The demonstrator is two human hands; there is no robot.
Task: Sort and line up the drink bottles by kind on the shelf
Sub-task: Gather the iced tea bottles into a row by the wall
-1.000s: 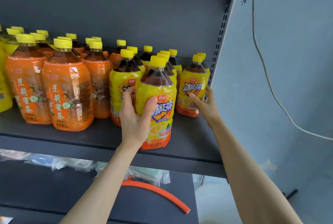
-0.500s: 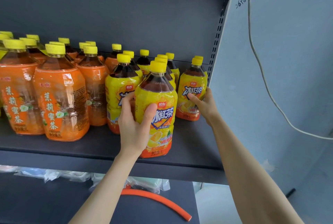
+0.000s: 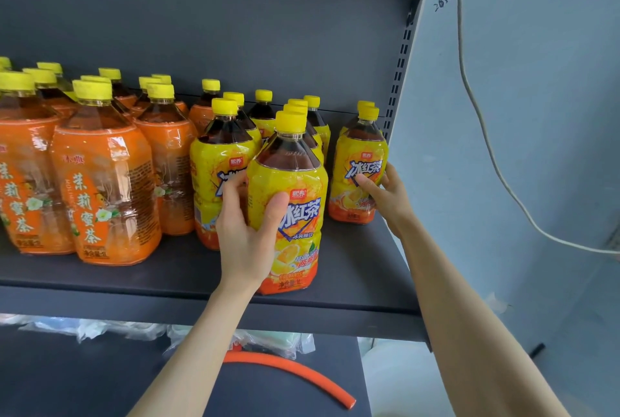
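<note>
The left grip (image 3: 246, 232) is wrapped round the front iced tea bottle (image 3: 295, 182), upright near the shelf (image 3: 167, 277) edge, mid-frame. The right grip (image 3: 385, 195) holds another iced tea bottle (image 3: 360, 155) farther right. More yellow bottles stand right behind the front one. Orange jasmine tea bottles (image 3: 104, 188) fill the left.

Dark grey metal shelf (image 3: 362, 259) before me, matte back panel (image 3: 235, 14) at 12 o'clock. Slotted upright (image 3: 401, 64) at 1. Pale blue wall (image 3: 536, 114) at my 3, white cable (image 3: 461, 21) hanging down it. Lower shelf (image 3: 84, 383) at 6. Soft, even light.
</note>
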